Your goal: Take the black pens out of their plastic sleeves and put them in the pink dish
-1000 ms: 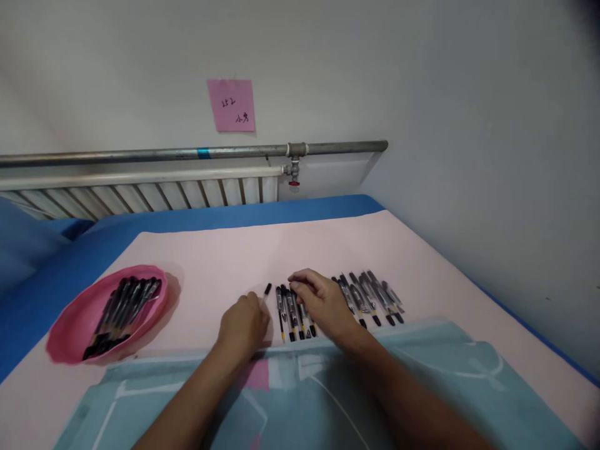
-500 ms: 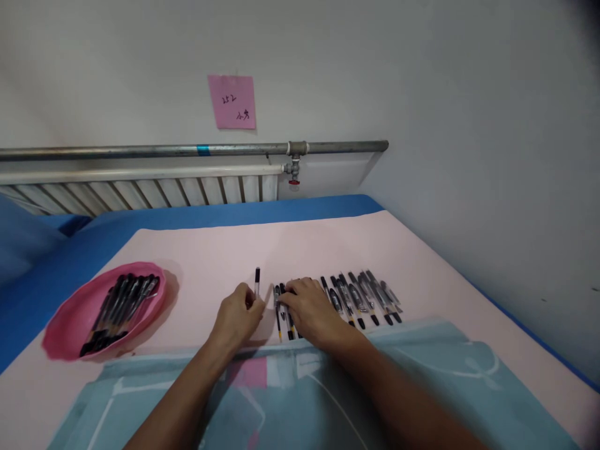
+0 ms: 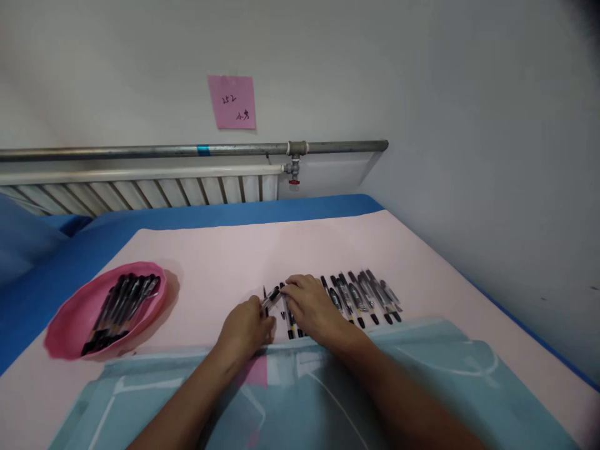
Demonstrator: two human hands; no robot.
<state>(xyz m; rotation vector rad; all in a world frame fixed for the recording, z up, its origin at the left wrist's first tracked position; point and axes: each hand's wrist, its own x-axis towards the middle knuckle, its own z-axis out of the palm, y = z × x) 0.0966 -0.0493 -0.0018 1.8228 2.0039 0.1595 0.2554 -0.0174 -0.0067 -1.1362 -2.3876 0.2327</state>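
Note:
My left hand [image 3: 246, 329] is closed on a black pen [image 3: 270, 299] at the left end of a row of black pens [image 3: 360, 295] laid side by side on the pink sheet [image 3: 300, 250]. The fingers of my right hand [image 3: 309, 306] pinch the same pen's upper end, and that hand covers several pens of the row. Both hands meet just above the edge of a light blue cloth [image 3: 328, 394].
A pink bowl [image 3: 65, 337] at the left holds several more black pens [image 3: 122, 303]. A blue mattress edge [image 3: 234, 215], a radiator [image 3: 140, 190] and a metal pipe [image 3: 197, 150] run along the back wall, with a pink note [image 3: 232, 102] above. A grey wall stands at the right.
My left hand brought its pen from upright to tilted right, toward the row. My right hand slid left along the row and now pinches that pen's tip.

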